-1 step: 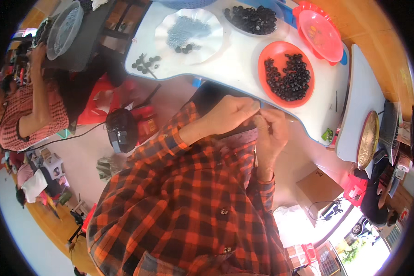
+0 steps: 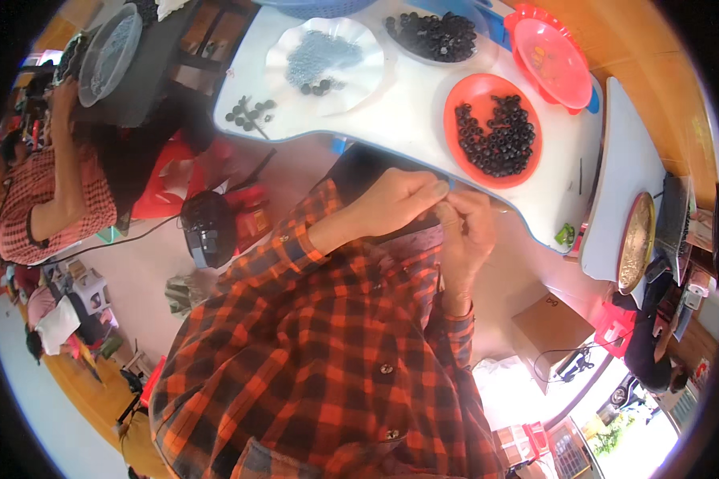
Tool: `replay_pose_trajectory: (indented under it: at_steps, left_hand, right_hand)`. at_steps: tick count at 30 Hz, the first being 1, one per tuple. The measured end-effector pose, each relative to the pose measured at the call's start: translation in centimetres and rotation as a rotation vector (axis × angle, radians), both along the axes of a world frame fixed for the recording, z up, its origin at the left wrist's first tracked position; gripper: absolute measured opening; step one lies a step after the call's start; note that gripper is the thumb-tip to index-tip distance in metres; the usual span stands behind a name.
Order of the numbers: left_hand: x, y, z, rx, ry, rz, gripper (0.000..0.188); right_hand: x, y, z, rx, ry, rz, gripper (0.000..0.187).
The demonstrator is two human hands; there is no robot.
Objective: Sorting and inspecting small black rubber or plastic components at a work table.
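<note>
My left hand (image 2: 403, 198) and my right hand (image 2: 465, 227) meet just in front of the table's near edge. Thumbs and fingers of both are pinched together, fingertips almost touching. Whatever they hold is too small and too covered by the fingers to make out. Closest to them on the table is an orange-red plate (image 2: 453, 148) of small black ring-shaped pieces (image 2: 499, 148). Farther left lies a white scalloped plate (image 2: 367, 89) with tiny grey-blue pieces (image 2: 319, 60) and a few black ones. Several round black pieces (image 2: 250, 112) rest at the table's left corner.
At the back stands a clear bowl (image 2: 482, 40) of black parts beside a red dish (image 2: 553, 68). A small green object (image 2: 566, 234) sits by the right corner. A cardboard box (image 2: 553, 323) is on the floor at right. Another person (image 2: 60, 188) works at far left.
The whole view has shifted slightly, so the table and plates appear a little farther left. My hands keep the same pinched pose.
</note>
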State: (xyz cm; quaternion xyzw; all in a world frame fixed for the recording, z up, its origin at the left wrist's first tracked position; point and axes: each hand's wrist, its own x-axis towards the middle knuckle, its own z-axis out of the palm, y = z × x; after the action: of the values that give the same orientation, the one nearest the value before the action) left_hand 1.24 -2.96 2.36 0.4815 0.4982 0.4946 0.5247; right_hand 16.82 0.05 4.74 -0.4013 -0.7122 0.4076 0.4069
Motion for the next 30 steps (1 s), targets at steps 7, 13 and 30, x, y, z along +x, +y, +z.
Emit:
replay_pose_trajectory:
  at_steps: [7, 13, 30]
  left_hand:
    - [-1.0, 0.0, 0.4, -0.088, 0.018, -0.033, 0.038]
    - [-1.0, -0.1, -0.5, -0.089, 0.054, -0.048, 0.039]
    - [0.4, -0.8, -2.0, -0.032, 0.031, 0.17, 0.041]
  right_hand:
    - [0.3, 0.8, 0.5, 0.141, -0.312, 0.198, 0.016]
    - [0.4, 1.9, 1.0, 0.279, -0.514, 0.356, 0.017]
    - [-0.8, 0.6, -1.0, 0.492, -0.559, 0.172, 0.009]
